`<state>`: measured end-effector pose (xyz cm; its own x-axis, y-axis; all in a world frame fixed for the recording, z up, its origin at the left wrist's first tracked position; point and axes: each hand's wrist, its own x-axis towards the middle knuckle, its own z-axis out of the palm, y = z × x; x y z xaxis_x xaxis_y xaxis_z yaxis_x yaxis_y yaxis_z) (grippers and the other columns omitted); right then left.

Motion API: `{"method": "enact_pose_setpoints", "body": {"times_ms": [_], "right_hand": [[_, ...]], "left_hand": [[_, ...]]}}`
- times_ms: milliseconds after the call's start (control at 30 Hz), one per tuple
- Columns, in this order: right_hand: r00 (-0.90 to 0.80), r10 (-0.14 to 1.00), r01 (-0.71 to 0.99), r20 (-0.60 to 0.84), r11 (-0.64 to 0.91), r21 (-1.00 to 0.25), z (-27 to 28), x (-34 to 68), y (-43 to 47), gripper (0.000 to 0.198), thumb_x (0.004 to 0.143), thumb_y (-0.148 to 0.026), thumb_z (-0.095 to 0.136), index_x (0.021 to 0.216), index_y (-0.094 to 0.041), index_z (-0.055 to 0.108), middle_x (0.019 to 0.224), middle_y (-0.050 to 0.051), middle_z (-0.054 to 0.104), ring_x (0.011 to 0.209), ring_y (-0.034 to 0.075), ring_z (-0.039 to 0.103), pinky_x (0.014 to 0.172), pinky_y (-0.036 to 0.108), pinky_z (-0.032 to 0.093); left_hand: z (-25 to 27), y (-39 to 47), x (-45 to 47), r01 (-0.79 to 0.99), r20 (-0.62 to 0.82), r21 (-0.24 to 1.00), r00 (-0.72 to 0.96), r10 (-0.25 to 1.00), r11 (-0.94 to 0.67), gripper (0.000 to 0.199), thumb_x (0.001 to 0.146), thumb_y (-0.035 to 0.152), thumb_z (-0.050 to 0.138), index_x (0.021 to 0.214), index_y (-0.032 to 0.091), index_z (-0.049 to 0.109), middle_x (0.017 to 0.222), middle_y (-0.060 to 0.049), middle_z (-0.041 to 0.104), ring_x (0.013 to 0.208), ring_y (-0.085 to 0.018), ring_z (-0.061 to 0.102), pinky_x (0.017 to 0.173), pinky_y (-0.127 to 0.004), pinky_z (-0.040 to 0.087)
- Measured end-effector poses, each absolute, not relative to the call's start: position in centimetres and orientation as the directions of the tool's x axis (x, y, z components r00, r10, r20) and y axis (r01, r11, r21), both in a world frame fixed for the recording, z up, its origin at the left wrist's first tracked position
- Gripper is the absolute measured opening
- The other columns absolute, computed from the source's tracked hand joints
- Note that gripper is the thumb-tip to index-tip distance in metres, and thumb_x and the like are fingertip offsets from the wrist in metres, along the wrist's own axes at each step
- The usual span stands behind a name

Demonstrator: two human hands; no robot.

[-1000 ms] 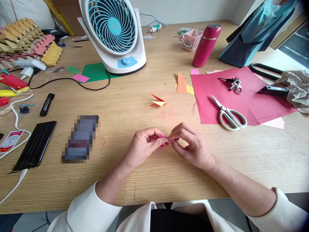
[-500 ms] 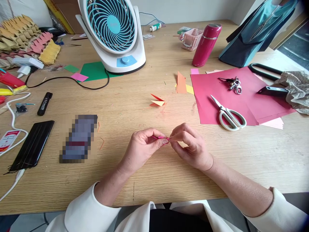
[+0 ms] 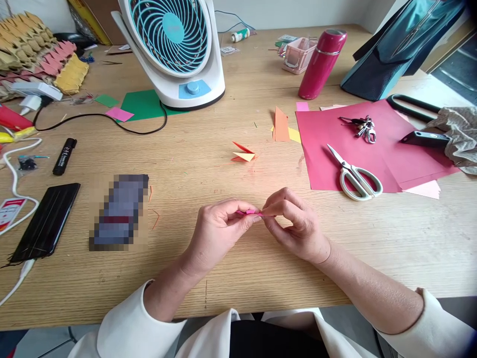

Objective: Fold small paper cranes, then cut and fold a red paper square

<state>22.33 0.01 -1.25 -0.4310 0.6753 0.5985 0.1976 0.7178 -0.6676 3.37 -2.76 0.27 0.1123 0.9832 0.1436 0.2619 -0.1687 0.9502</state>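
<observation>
Pinching one pink paper (image 3: pixel 250 212), left hand (image 3: pixel 214 231) and right hand (image 3: pixel 298 228) nearly meet; pink basket (image 3: pixel 296 62), contents unclear, stands beside magenta flask (image 3: pixel 318 69) on wooden desk (image 3: pixel 238 283), near pale wall (image 3: pixel 286 12)

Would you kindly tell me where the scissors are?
In the head view, the scissors lie right of the right hand, mostly on the red sheet, on the near side of the keys.
</observation>
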Motion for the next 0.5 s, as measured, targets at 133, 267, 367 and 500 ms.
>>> {"method": "enact_pose_setpoints", "body": {"times_ms": [133, 267, 367, 500], "right_hand": [[-0.423, 0.684, 0.202, 0.595, 0.711, -0.673, -1.23, 22.31, -0.07, 0.024, 0.087, -0.001, 0.061, 0.097, -0.023, 0.06, 0.089, 0.005, 0.057, 0.079, 0.016, 0.06, 0.066, 0.032, 0.052], [-0.415, 0.679, 0.203, 0.605, 0.718, -0.666, -1.14, 22.26, -0.13, 0.023, 0.086, -0.002, 0.061, 0.097, -0.023, 0.06, 0.089, 0.004, 0.057, 0.079, 0.016, 0.06, 0.066, 0.031, 0.052], [-0.406, 0.68, 0.222, 0.611, 0.722, -0.655, -1.12, 22.12, -0.2, 0.021, 0.087, -0.003, 0.061, 0.095, -0.023, 0.06, 0.088, 0.004, 0.056, 0.077, 0.016, 0.059, 0.064, 0.031, 0.051], [-0.351, 0.718, 0.246, 0.601, 0.69, -0.681, -1.28, 21.83, -0.34, 0.017, 0.088, -0.007, 0.062, 0.09, -0.023, 0.057, 0.084, 0.003, 0.057, 0.075, 0.016, 0.058, 0.063, 0.031, 0.05]], "left_hand": [[0.62, -2.7, 3.48, 0.221, 0.112, 0.966, 0.106, 0.988, -0.133, 0.006, 0.085, 0.024, 0.074, 0.083, 0.019, 0.075, 0.082, -0.001, 0.077, 0.073, -0.015, 0.072, 0.069, -0.023, 0.058], [0.77, -2.72, 3.65, 0.203, 0.083, 0.974, 0.085, 0.993, -0.099, 0.009, 0.083, 0.027, 0.075, 0.083, 0.018, 0.076, 0.082, -0.002, 0.077, 0.074, -0.015, 0.072, 0.069, -0.023, 0.058], [0.8, -2.66, 3.81, 0.159, 0.047, 0.985, 0.089, 0.995, -0.061, 0.01, 0.082, 0.027, 0.077, 0.082, 0.017, 0.075, 0.081, -0.002, 0.077, 0.074, -0.015, 0.072, 0.069, -0.022, 0.058], [0.78, -2.53, 4.0, 0.084, -0.007, 0.996, 0.082, 0.997, 0.0, 0.011, 0.081, 0.026, 0.077, 0.079, 0.016, 0.074, 0.08, -0.003, 0.077, 0.074, -0.015, 0.072, 0.07, -0.023, 0.059]]}}
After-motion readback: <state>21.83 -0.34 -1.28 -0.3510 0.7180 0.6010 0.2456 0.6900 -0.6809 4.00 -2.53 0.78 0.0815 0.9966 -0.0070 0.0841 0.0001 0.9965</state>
